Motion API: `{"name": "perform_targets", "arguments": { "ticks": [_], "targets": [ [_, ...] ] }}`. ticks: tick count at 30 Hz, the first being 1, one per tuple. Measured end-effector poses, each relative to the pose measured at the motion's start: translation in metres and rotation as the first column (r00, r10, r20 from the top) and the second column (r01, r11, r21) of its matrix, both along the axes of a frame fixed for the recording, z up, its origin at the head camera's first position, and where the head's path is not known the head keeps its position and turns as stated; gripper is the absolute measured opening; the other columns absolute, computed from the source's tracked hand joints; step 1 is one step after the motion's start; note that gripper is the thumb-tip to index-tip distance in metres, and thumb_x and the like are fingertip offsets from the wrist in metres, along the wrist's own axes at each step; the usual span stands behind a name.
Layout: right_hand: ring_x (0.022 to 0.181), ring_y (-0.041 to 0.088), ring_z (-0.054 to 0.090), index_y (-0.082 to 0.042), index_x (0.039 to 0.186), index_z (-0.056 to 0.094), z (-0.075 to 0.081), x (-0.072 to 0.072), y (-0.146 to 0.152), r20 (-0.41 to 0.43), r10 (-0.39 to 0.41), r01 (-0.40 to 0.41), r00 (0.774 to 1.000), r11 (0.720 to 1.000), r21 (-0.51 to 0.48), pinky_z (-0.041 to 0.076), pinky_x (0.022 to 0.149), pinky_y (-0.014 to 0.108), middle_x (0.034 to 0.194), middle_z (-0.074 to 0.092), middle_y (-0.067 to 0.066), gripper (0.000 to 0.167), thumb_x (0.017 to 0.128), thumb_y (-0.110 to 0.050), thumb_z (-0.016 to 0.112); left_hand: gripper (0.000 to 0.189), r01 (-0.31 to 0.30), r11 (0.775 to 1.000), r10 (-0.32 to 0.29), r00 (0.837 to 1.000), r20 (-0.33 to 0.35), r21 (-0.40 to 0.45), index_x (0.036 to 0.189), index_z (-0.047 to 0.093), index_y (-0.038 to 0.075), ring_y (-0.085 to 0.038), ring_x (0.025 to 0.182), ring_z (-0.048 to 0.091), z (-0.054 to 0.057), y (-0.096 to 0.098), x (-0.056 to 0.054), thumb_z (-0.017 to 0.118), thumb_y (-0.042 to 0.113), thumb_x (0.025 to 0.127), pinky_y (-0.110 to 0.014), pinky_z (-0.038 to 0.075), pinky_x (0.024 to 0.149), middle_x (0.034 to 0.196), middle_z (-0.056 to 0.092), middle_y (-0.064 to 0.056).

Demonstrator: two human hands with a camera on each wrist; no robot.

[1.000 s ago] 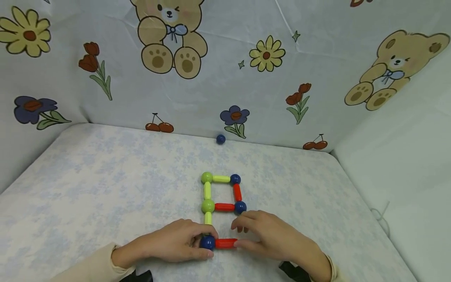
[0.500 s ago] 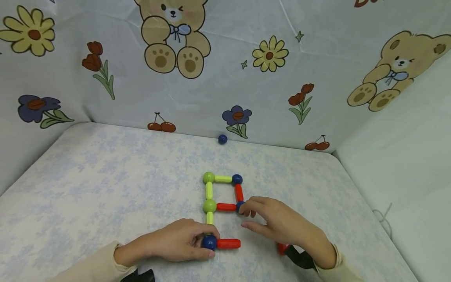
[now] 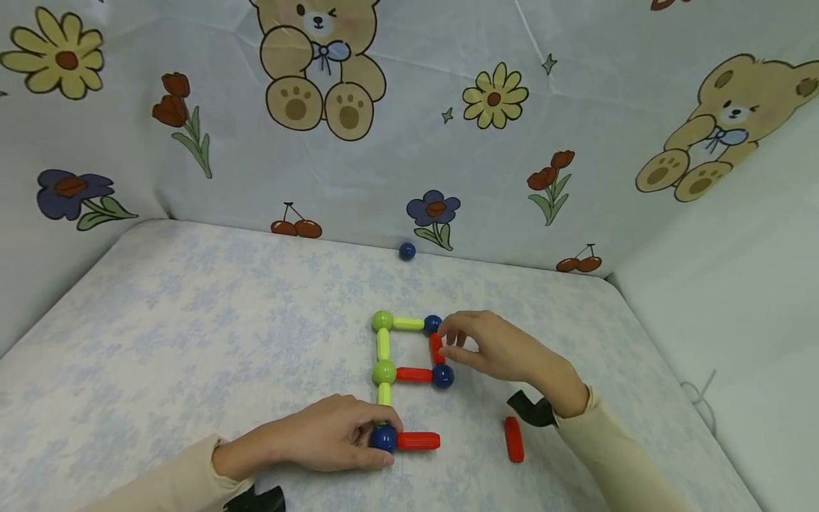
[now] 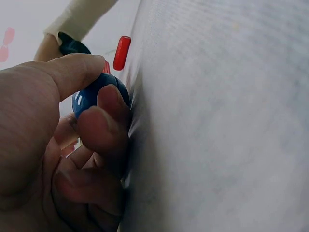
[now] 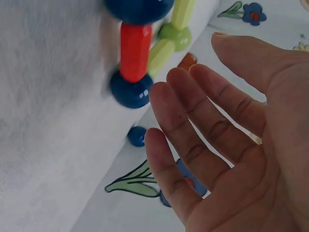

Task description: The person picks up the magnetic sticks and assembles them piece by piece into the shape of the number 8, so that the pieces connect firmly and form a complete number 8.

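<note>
A flat figure of balls and rods lies on the table: green balls with light green rods on the left, blue balls and red rods on the right. My left hand holds the nearest blue ball between thumb and fingers. From that ball a red rod sticks out to the right, its far end free. My right hand hovers beside the upper right red rod. In the right wrist view its fingers are extended, with nothing held.
A loose red rod lies to the right, below my right wrist. One blue ball sits by itself at the table's back edge, against the printed cloth wall. A white cord hangs at the right side.
My right hand has come off the lower red rod and moved up beside the figure's upper right side, uncovering the loose red rod. My left hand keeps its hold on the blue ball.
</note>
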State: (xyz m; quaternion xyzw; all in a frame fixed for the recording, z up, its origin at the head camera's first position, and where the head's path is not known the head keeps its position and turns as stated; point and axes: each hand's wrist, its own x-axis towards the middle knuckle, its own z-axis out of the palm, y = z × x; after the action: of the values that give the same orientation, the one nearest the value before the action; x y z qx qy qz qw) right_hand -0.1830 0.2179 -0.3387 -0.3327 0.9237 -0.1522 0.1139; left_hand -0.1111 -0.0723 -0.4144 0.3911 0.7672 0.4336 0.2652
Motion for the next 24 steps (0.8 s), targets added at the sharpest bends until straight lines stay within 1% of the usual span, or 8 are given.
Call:
{"name": "perform_targets", "arguments": {
  "ticks": [5,11,14,17,20,24],
  "targets": [
    [0.094,0.014,0.065,-0.008,0.118,0.07,-0.006,-0.025,0.001,-0.001,-0.026,0.026,1.0,1.0,-0.014,0.059,0.084,0.043,0.102,0.071,-0.002,0.023,0.1,-0.022,0.071,0.023,-0.009,1.0,0.009,1.0,0.012,-0.001,0.119,0.068,0.028,0.003,0.056,0.048,0.0,-0.001,0.0,0.072,0.037,0.098,-0.018,0.037,0.053,0.066,0.052,0.017],
    [0.107,0.026,0.066,-0.005,0.12,0.068,-0.011,-0.05,-0.005,-0.025,-0.036,0.035,0.999,0.999,-0.02,0.056,0.092,0.046,0.115,0.071,0.007,0.027,0.1,-0.022,0.071,0.022,-0.007,1.0,0.007,1.0,0.015,0.001,0.118,0.068,0.028,0.003,0.056,0.048,-0.002,-0.002,-0.001,0.072,0.037,0.098,-0.018,0.036,0.054,0.065,0.052,0.017],
    [0.113,0.031,0.064,-0.003,0.125,0.066,-0.013,-0.065,-0.01,-0.027,-0.036,0.036,0.999,0.999,-0.008,0.055,0.094,0.047,0.123,0.068,0.011,0.031,0.1,-0.021,0.069,0.022,-0.002,1.0,0.002,1.0,0.01,0.005,0.118,0.068,0.029,0.003,0.056,0.048,-0.003,-0.002,-0.002,0.072,0.037,0.098,-0.018,0.037,0.054,0.065,0.052,0.017],
    [0.117,0.033,0.063,-0.002,0.13,0.064,-0.015,-0.082,-0.018,-0.018,-0.045,0.045,0.999,0.999,0.024,0.055,0.096,0.047,0.13,0.064,0.015,0.035,0.101,-0.021,0.068,0.022,-0.001,1.0,0.001,1.0,0.012,0.012,0.118,0.068,0.028,0.002,0.056,0.048,-0.003,-0.002,-0.003,0.071,0.037,0.099,-0.018,0.037,0.053,0.065,0.052,0.017],
    [0.119,0.035,0.062,-0.001,0.136,0.06,-0.013,-0.101,-0.027,-0.014,-0.071,0.072,0.997,0.995,0.063,0.054,0.098,0.048,0.137,0.059,0.018,0.042,0.101,-0.023,0.068,0.021,-0.003,1.0,0.003,1.0,0.019,0.016,0.118,0.068,0.028,0.002,0.055,0.048,-0.003,-0.002,-0.003,0.072,0.036,0.098,-0.018,0.036,0.053,0.065,0.052,0.016],
    [0.122,0.038,0.062,0.0,0.145,0.053,-0.01,-0.125,-0.037,-0.033,-0.125,0.127,0.992,0.988,0.083,0.053,0.1,0.049,0.146,0.053,0.02,0.05,0.102,-0.021,0.066,0.022,-0.011,1.0,0.011,0.999,0.031,0.016,0.118,0.068,0.028,0.002,0.055,0.048,-0.002,-0.002,-0.003,0.072,0.035,0.098,-0.018,0.035,0.052,0.065,0.051,0.016]
  ]
}}
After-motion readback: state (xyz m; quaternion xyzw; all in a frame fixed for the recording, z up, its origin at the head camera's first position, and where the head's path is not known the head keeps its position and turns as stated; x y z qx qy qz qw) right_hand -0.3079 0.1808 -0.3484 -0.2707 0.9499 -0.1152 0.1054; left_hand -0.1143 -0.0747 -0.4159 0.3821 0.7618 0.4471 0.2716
